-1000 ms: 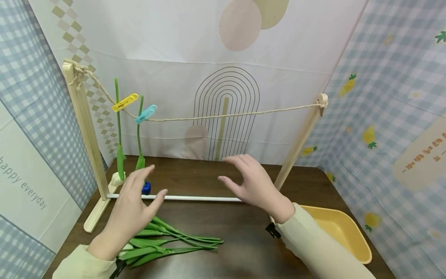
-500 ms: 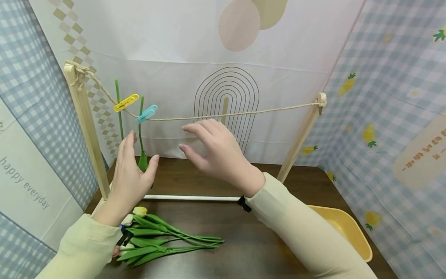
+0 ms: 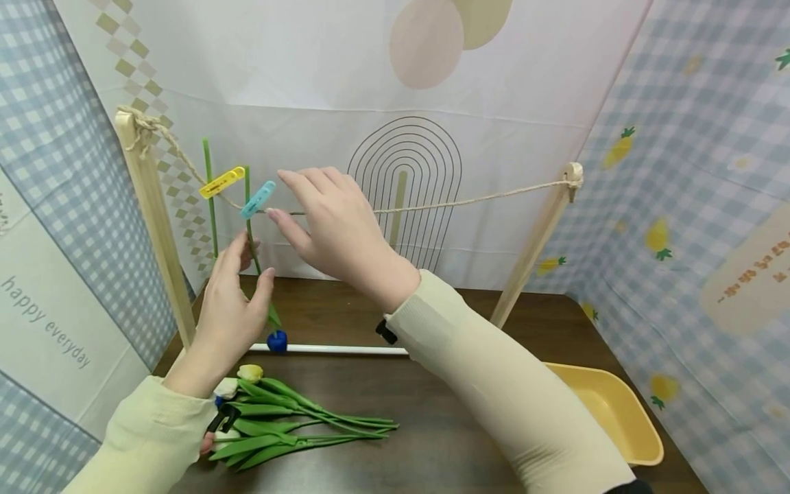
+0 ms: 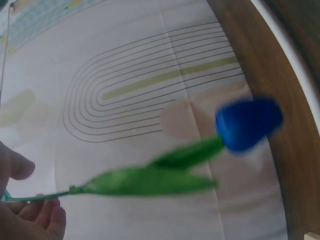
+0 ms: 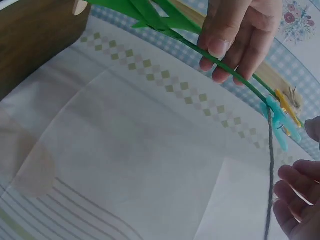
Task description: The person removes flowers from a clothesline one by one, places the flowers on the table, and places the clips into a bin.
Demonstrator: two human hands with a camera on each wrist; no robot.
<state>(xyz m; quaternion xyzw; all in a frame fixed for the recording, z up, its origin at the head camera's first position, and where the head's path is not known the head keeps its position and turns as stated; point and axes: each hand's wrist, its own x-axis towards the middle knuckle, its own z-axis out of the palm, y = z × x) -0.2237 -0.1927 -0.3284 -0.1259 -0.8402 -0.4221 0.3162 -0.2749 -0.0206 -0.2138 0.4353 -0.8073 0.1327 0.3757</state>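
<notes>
A blue artificial tulip (image 3: 277,341) hangs head down from the rope (image 3: 463,203), its stem held there by a light-blue clothespin (image 3: 258,200). My left hand (image 3: 233,312) is at this stem below the rope. In the left wrist view the stem runs across the fingers (image 4: 47,215), with the thumb standing apart from it. My right hand (image 3: 342,230) is raised beside the clothespin, thumb and fingers spread apart with nothing between them. To the left, a yellow clothespin (image 3: 223,183) clips a second green stem (image 3: 210,216), whose lower part is hidden behind my left hand.
Several artificial tulips (image 3: 290,412) lie on the brown table in front, partly behind my left sleeve. Wooden posts (image 3: 154,233) carry the rope, and a white rod (image 3: 352,350) runs low between them. A yellow basin (image 3: 607,405) stands at the right.
My right hand has moved left and up to the light-blue clothespin. My left hand has risen to the blue tulip's stem, and that tulip's head has swung right.
</notes>
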